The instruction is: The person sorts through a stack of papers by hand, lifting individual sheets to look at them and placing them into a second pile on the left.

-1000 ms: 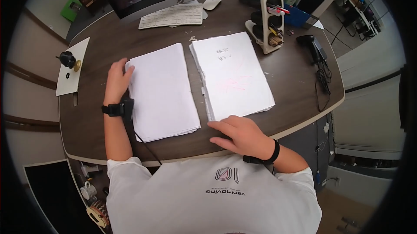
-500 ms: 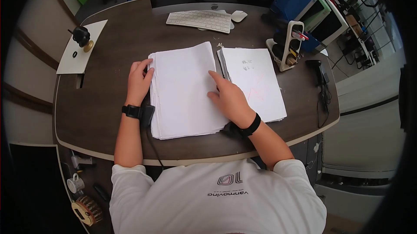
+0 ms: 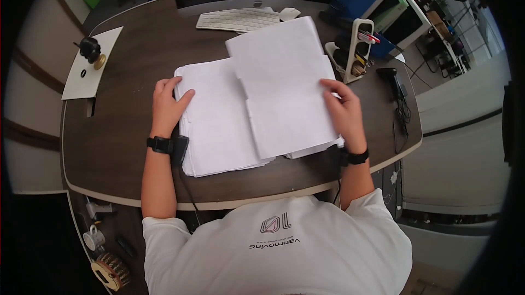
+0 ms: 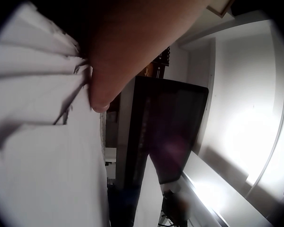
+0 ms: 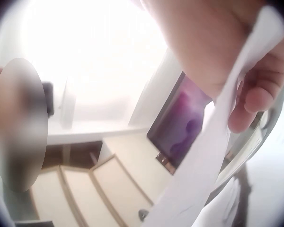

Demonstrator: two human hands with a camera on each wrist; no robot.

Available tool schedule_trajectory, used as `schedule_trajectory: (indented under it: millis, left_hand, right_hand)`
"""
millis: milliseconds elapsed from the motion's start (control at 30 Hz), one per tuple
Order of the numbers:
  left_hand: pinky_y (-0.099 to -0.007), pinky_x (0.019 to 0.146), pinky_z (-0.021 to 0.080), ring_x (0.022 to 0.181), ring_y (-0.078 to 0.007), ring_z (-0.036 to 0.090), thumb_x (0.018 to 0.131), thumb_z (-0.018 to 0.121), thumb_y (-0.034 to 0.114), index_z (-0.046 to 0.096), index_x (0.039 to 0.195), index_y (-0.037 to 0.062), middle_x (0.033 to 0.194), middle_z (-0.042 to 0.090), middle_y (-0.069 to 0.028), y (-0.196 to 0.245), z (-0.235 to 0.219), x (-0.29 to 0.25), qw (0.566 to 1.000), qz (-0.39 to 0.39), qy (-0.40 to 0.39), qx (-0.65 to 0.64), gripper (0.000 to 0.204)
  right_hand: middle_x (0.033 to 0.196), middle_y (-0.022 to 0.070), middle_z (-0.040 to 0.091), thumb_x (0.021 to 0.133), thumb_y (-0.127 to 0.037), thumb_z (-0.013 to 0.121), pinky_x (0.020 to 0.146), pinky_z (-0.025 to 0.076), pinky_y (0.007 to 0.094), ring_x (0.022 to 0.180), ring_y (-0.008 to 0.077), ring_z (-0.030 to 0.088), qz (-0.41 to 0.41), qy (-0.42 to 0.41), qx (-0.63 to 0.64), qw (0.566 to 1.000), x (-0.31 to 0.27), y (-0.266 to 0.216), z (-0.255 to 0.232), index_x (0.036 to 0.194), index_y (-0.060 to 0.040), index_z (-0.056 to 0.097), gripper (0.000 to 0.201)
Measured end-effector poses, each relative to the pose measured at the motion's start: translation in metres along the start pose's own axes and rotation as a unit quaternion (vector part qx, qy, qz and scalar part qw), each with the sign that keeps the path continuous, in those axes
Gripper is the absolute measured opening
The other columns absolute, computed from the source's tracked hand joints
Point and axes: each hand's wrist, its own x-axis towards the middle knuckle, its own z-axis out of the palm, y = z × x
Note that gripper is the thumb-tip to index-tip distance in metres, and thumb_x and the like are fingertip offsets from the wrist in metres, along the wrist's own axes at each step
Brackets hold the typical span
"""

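Note:
A stack of white paper [image 3: 213, 120] lies on the desk in front of the person. The left hand [image 3: 167, 100] rests at its upper left edge, with a thumb [image 4: 104, 105] on the paper in the left wrist view. My right hand [image 3: 345, 108] pinches the right edge of a white sheet [image 3: 284, 87], thumb on one side and fingers behind it. That sheet is raised and slightly bent, overlapping the left stack and covering most of the right stack [image 3: 314, 151]. In the right wrist view the sheet [image 5: 203, 156] hangs from the pinching fingers.
Behind the papers stand a keyboard [image 3: 238, 20], a mouse [image 3: 289, 14] and a monitor [image 3: 246, 2]. A pen holder [image 3: 358, 48] is close to the sheet's right. A cabled black device [image 3: 395, 90] lies farther right; a white board [image 3: 90, 73] sits at far left.
The right hand has moved from the left stack's right edge over to the right, carrying a sheet across the right stack. The left hand stays at the left stack's edge.

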Motion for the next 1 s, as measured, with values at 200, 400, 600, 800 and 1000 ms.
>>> schedule_trajectory:
  millis: [200,400,600,800,1000]
  left_hand:
    - [-0.0450,0.100,0.049,0.119,-0.0354,0.056,0.080,0.085,0.030,0.067,0.125,0.0043,0.127,0.057,-0.0158,0.003,0.002,0.000,1.000,0.004,-0.002,0.015,0.055]
    - [-0.0441,0.103,0.048,0.122,-0.0347,0.055,0.078,0.086,0.028,0.066,0.126,0.0031,0.130,0.057,-0.0155,0.003,-0.006,-0.002,0.999,0.007,-0.025,-0.019,0.057]
    - [-0.0424,0.104,0.048,0.123,-0.0332,0.056,0.079,0.085,0.020,0.064,0.131,0.0028,0.133,0.057,-0.0152,0.011,-0.008,-0.004,0.998,0.035,-0.036,0.036,0.058]
    - [-0.0442,0.106,0.046,0.127,-0.0349,0.051,0.079,0.085,0.022,0.065,0.131,0.0043,0.136,0.057,-0.0145,0.008,-0.005,-0.005,0.998,0.024,-0.038,0.039,0.059]
    - [-0.0434,0.104,0.046,0.125,-0.0342,0.052,0.084,0.081,0.018,0.069,0.124,0.0029,0.135,0.058,-0.0148,0.009,-0.005,-0.006,0.999,0.006,-0.035,0.010,0.045]
  right_hand:
    - [0.108,0.0020,0.069,0.100,-0.004,0.062,0.080,0.050,0.0206,0.091,0.0061,0.061,0.111,0.044,0.085,0.989,-0.001,0.033,-0.083,0.127,-0.0018,0.068,0.028]
    - [0.100,0.0007,0.067,0.099,-0.004,0.063,0.077,0.048,0.0205,0.086,0.0056,0.058,0.135,0.013,0.065,0.989,0.000,0.044,-0.081,0.126,-0.0016,0.069,0.028]
    - [0.107,0.0015,0.069,0.098,-0.006,0.064,0.080,0.049,0.0236,0.087,0.0078,0.058,0.080,-0.032,-0.070,0.994,0.001,0.054,-0.074,0.126,-0.0011,0.069,0.029]
    - [0.116,0.0120,0.071,0.093,-0.008,0.068,0.090,0.052,0.0328,0.099,0.0240,0.065,0.029,-0.043,-0.233,0.971,-0.004,0.033,-0.061,0.129,-0.0053,0.068,0.036]
    - [0.121,0.0170,0.067,0.089,-0.012,0.074,0.093,0.052,0.0398,0.107,0.0355,0.064,-0.008,-0.048,-0.391,0.919,-0.014,0.018,-0.054,0.132,-0.0062,0.066,0.044]
